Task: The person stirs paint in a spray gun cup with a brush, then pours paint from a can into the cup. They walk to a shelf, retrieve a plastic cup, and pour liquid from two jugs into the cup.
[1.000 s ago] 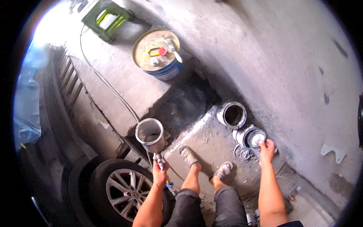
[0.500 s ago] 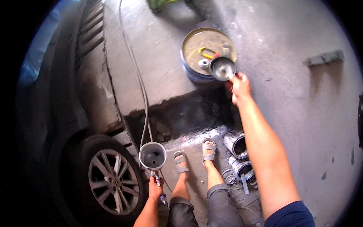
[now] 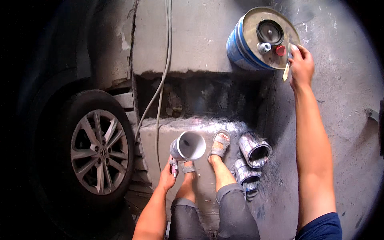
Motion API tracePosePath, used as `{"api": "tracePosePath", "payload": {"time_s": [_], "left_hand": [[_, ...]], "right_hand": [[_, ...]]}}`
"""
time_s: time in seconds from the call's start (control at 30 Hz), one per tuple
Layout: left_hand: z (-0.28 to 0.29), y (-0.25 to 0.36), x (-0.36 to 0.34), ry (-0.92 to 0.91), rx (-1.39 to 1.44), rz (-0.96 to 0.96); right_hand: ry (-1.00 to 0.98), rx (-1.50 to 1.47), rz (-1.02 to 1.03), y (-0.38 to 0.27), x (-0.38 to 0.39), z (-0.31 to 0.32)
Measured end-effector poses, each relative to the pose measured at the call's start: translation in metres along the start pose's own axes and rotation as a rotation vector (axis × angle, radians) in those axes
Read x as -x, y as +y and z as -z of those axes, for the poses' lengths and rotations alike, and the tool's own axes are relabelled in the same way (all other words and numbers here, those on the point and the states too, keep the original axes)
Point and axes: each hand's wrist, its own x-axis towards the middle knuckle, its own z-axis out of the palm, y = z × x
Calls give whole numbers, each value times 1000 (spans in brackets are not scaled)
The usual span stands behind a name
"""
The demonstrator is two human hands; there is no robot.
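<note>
Head view: our left hand [image 3: 167, 176], low and left of centre in the frame, is wrapped round a spray gun [image 3: 174, 167], whose pale cup [image 3: 176, 147] leans with its mouth toward the right. At the upper right, our right hand [image 3: 301, 66] pinches a thin pale-ended tool [image 3: 286, 73] over the edge of the blue drum [image 3: 239, 46]; we cannot tell whether the tool is fully clear of the drum top. To do this well, we should keep the cup's mouth upward and the left wrist steady while reaching, and draw the tool away from the red piece [image 3: 281, 50] and silver cap [image 3: 263, 48] so neither gets knocked. Half a second ago our right hand held the round dark lid [image 3: 270, 32]; now the lid rests on the drum top, and the cup tilts more to the right.
</note>
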Motion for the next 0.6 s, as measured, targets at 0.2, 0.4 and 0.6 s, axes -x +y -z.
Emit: {"api": "tracePosePath", "payload": {"time_s": [0.2, 0.4, 0.6], "left_hand": [[-4, -35, -4, -119, 31, 14], [-9, -49, -3, -133, -143, -98], [-39, -89, -41, -210, -515, -85]], "right_hand": [[-244, 162, -307, 23, 184, 109], [-535, 421, -632, 41, 406, 195], [-565, 313, -913, 14, 575, 213]]}}
